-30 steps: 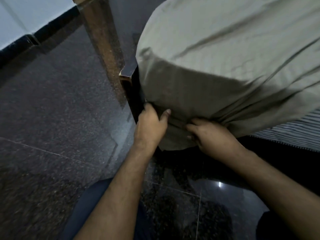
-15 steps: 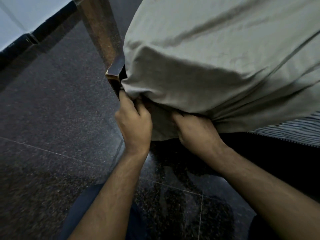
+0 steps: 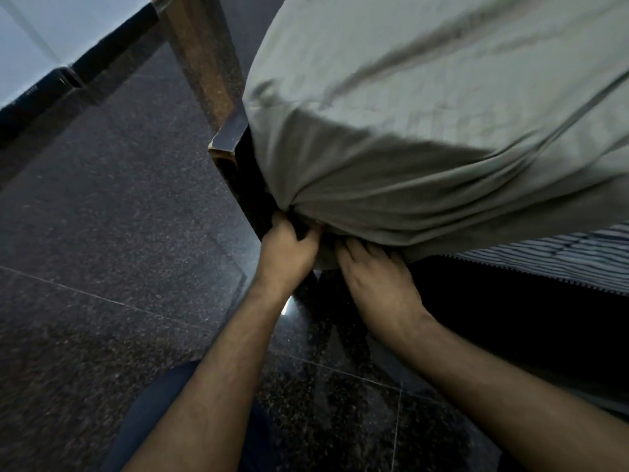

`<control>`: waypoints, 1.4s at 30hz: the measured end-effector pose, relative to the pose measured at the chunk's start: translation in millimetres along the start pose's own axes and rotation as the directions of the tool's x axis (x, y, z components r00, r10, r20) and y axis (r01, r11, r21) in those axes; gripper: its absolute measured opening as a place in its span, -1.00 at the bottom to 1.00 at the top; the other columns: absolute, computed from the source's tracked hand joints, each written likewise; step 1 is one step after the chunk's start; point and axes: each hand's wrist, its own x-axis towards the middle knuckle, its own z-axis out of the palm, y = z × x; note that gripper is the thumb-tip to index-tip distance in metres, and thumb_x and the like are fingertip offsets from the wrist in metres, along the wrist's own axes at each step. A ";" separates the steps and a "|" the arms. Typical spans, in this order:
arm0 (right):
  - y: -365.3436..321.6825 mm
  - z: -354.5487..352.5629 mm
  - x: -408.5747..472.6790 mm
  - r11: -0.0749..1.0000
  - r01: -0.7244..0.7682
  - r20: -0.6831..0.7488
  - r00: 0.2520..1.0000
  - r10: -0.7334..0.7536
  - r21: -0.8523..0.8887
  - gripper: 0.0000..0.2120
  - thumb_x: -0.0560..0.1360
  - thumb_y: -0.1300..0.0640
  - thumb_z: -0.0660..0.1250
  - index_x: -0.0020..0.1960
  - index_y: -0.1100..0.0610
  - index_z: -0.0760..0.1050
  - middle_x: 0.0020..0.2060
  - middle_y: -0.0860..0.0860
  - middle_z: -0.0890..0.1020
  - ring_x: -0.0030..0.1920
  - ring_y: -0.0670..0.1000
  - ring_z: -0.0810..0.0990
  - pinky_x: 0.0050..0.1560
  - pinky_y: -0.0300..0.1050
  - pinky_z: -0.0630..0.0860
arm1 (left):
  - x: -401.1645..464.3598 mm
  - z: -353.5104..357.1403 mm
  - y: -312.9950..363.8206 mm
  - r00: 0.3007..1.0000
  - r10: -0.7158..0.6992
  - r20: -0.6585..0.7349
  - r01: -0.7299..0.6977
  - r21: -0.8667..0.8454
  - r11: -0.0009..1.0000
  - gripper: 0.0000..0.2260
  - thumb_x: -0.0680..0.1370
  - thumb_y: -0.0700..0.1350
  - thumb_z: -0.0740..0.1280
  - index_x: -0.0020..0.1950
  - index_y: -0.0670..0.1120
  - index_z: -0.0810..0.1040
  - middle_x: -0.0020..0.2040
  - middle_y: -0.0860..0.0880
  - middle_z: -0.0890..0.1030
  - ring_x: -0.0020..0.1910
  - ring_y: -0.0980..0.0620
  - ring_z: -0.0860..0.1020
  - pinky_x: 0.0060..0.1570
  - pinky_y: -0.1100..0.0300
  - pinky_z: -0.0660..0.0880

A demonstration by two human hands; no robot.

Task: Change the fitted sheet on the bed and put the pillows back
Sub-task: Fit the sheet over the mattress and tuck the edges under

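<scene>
**Sheet gathered at the mattress corner**

We look down on one corner of the bed. The sheet (image 3: 425,107), pale grey-green, covers the mattress top and wraps down over its corner; its folds run as long creases from upper right toward lower left and meet in a bunch at the corner's lower edge. The mattress side runs off to the right, where a striped cover (image 3: 558,257) shows below the sheet's hem.

Our left hand (image 3: 289,250) sits at the bunch, fingers curled into the cloth beside the dark bed post (image 3: 238,165). Our right hand (image 3: 377,277) lies just beside it, back upward, fingers pushed up under the hem; we cannot tell whether they pinch the cloth or only press it. The two hands are almost touching.

The wooden bed frame (image 3: 200,52) runs away from the post toward the top of the view. The floor (image 3: 102,216) is dark polished speckled stone in large tiles, with a small glint of light near the left wrist. A pale wall (image 3: 30,39) with a dark skirting stands at upper left.
</scene>
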 end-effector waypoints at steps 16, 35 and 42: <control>6.2 -20.2 11.5 0.990 -0.072 0.046 0.997 0.067 0.122 -0.80 0.43 0.27 0.17 0.00 0.19 0.50 -0.23 0.16 0.62 -0.30 0.25 0.63 -0.42 -0.03 0.48 | 12.5 -9.4 -1.9 0.990 -0.049 0.129 0.102 -0.447 0.889 -0.55 0.70 0.19 0.09 0.51 0.02 0.40 0.44 -0.02 0.51 0.40 0.00 0.48 0.43 -0.03 0.40; 19.9 9.5 -3.8 0.993 -0.087 0.149 0.986 0.075 0.075 -0.40 0.38 0.13 0.01 0.32 0.24 0.55 0.09 0.19 0.66 0.05 0.23 0.66 0.07 0.05 0.62 | -11.6 17.8 -22.1 0.861 0.394 0.322 -0.508 0.579 0.637 -0.63 0.64 0.01 0.18 0.43 -0.05 0.41 0.40 -0.09 0.44 0.36 -0.20 0.43 0.31 -0.11 0.40; 10.2 -4.2 22.0 0.972 -0.203 0.283 0.945 0.163 0.116 -0.60 0.52 0.06 0.24 0.34 0.03 0.55 0.06 0.08 0.71 -0.02 0.19 0.70 -0.06 -0.01 0.60 | 10.5 34.5 -44.7 0.782 0.572 0.248 -0.564 0.673 0.478 -0.58 0.58 0.00 0.10 0.22 -0.18 0.62 0.15 -0.18 0.65 0.20 -0.23 0.57 0.29 -0.12 0.45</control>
